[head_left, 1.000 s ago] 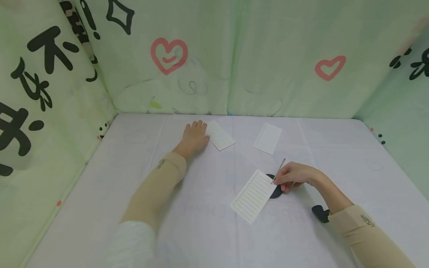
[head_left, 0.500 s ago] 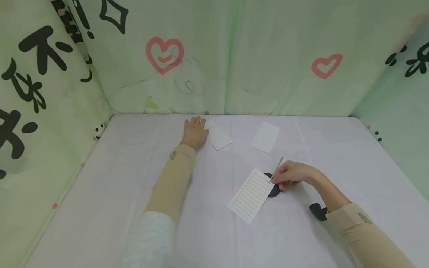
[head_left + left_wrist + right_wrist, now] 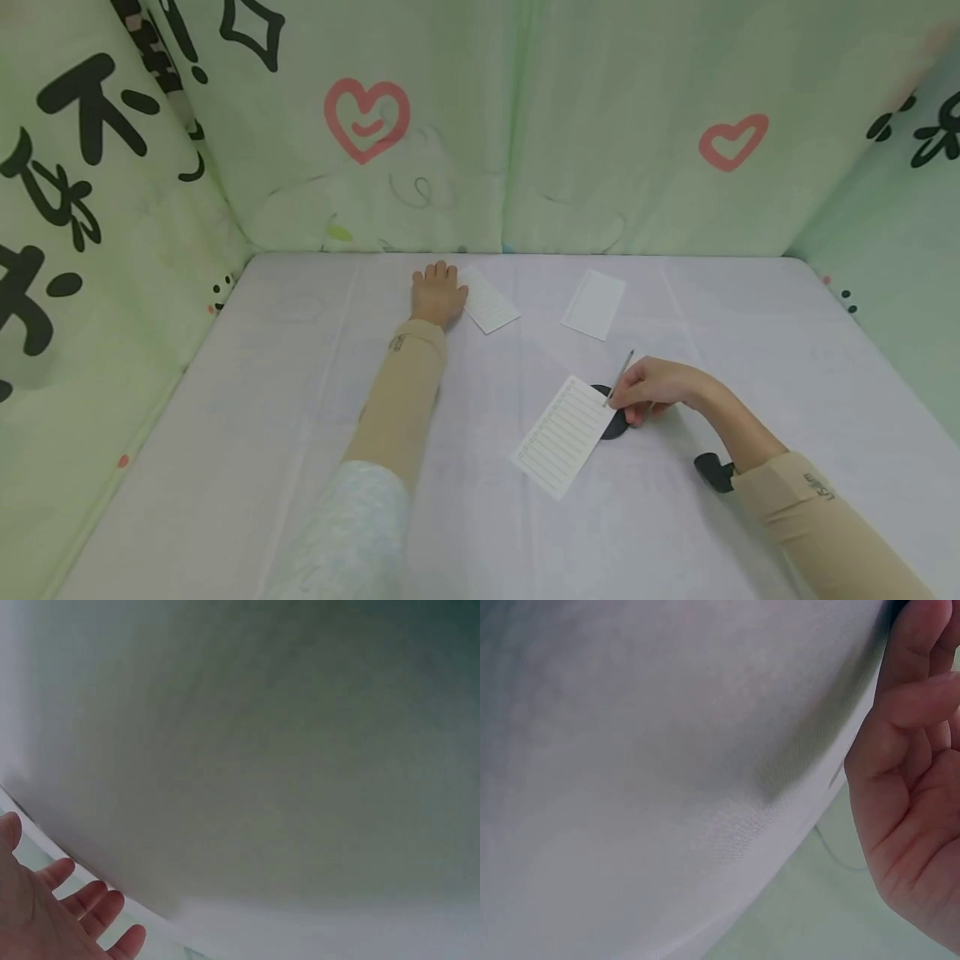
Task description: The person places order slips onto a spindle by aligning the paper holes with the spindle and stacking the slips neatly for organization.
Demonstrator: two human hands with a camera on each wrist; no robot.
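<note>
In the head view, my left hand (image 3: 438, 296) rests palm down near the table's far edge, fingers pointing away. Its thumb lies at the edge of a white lined card (image 3: 491, 302). The left wrist view shows that hand's fingers (image 3: 101, 907) spread and slightly bent. My right hand (image 3: 660, 387) pinches a thin grey stick (image 3: 621, 373), which stands tilted at the upper right corner of a nearer lined card (image 3: 562, 437). Beneath that corner lies a dark round object (image 3: 617, 425), partly hidden. Whether the fingers also grip the card, I cannot tell.
Another white card (image 3: 595, 306) lies farther back on the white-covered table (image 3: 285, 400). A black piece (image 3: 714, 472) shows at the right wrist, beside the sleeve. Green printed curtains (image 3: 600, 125) enclose the back and sides.
My left forearm has swung rightward and straightened behind the hand, which stays beside the card. The right hand keeps its pinch in nearly the same place. The head view has shifted slightly.
</note>
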